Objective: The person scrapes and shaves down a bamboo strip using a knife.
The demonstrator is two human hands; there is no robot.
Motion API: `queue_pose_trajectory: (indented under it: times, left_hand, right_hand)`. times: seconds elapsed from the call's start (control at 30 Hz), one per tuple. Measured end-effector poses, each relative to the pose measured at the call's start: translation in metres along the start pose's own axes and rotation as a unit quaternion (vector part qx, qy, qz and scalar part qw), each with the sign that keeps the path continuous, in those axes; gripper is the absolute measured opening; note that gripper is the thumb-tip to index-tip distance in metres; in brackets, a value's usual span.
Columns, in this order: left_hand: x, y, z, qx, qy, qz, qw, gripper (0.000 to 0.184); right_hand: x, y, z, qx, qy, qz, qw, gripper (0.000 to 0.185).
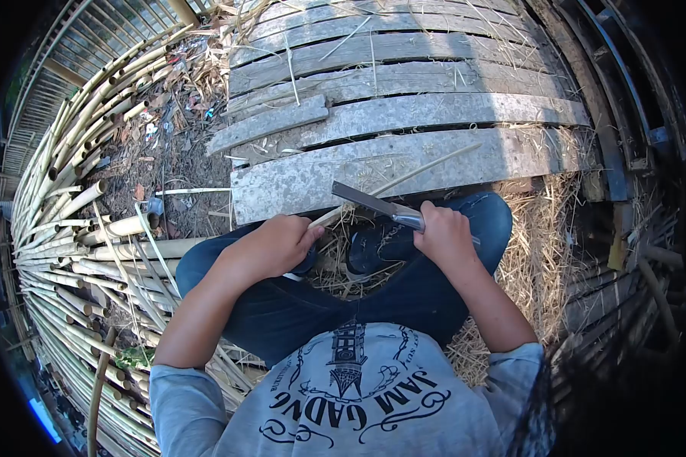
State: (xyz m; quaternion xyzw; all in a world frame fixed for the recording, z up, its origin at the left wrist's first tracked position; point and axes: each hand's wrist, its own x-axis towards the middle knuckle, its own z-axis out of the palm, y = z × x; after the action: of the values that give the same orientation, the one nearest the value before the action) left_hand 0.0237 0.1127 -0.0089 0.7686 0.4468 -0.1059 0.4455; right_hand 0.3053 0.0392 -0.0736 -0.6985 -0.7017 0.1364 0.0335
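Note:
My left hand (277, 245) is closed around the near end of a thin bamboo strip (428, 168), which slants up and right over the front plank. My right hand (444, 234) grips a machete (364, 199) by its metal-collared handle. Its broad, square-ended dark blade points up and left, crossing close to the strip; whether blade and strip touch I cannot tell. Both hands are in front of my knees, above my feet in dark footwear (364, 254). Curly shavings (347, 215) hang near the blade.
Weathered wooden planks (297, 179) form a low platform ahead, with a loose board (270, 126) across them at left. Many bamboo poles (72, 266) are stacked along the left. Straw-like shavings (537, 236) cover the ground at right. Dark timbers (598, 99) stand at the far right.

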Motion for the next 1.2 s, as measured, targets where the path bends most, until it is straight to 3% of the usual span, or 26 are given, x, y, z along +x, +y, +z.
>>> queue_pose_trajectory:
  times: [0.5, 0.57, 0.67, 0.73, 0.8, 0.87, 0.97, 1.03, 1.1, 1.2]
  left_hand:
    - [0.004, 0.001, 0.021, -0.029, 0.018, -0.021, 0.999, 0.047]
    - [0.002, -0.003, 0.022, -0.018, 0.037, 0.003, 0.999, 0.046]
    - [-0.019, -0.013, 0.005, -0.094, -0.034, -0.036, 0.994, 0.045]
    - [-0.018, -0.013, 0.015, -0.085, -0.006, -0.042, 0.995, 0.046]
    - [-0.011, -0.003, 0.019, -0.072, 0.020, -0.048, 0.996, 0.047]
    - [-0.003, -0.001, 0.020, -0.079, 0.022, -0.025, 0.996, 0.047]
    - [0.002, 0.003, 0.022, -0.074, 0.024, -0.028, 0.997, 0.047]
    - [0.001, -0.003, 0.025, -0.058, 0.016, -0.057, 0.997, 0.047]
    - [0.002, -0.013, 0.030, -0.041, 0.068, -0.046, 0.996, 0.045]
    - [-0.003, -0.009, 0.026, -0.042, 0.054, -0.060, 0.996, 0.044]
  right_hand:
    - [-0.004, 0.022, -0.005, -0.044, -0.008, 0.023, 0.999, 0.024]
    - [-0.005, 0.026, -0.009, -0.074, -0.013, 0.059, 0.995, 0.022]
    - [-0.008, 0.109, -0.017, -0.104, 0.051, 0.192, 0.975, 0.020]
    - [-0.013, 0.116, -0.033, -0.101, 0.044, 0.232, 0.967, 0.019]
    - [-0.015, 0.103, -0.043, -0.085, 0.057, 0.189, 0.977, 0.019]
    - [-0.014, 0.065, -0.038, 0.023, 0.053, 0.165, 0.985, 0.019]
    - [-0.008, 0.011, -0.017, 0.123, -0.035, 0.095, 0.987, 0.023]
    - [0.002, -0.014, 0.008, 0.073, -0.069, 0.059, 0.993, 0.024]
    - [0.011, -0.016, 0.021, 0.081, -0.041, 0.065, 0.994, 0.017]
    - [0.020, 0.005, 0.019, 0.033, -0.016, 0.040, 0.999, 0.018]
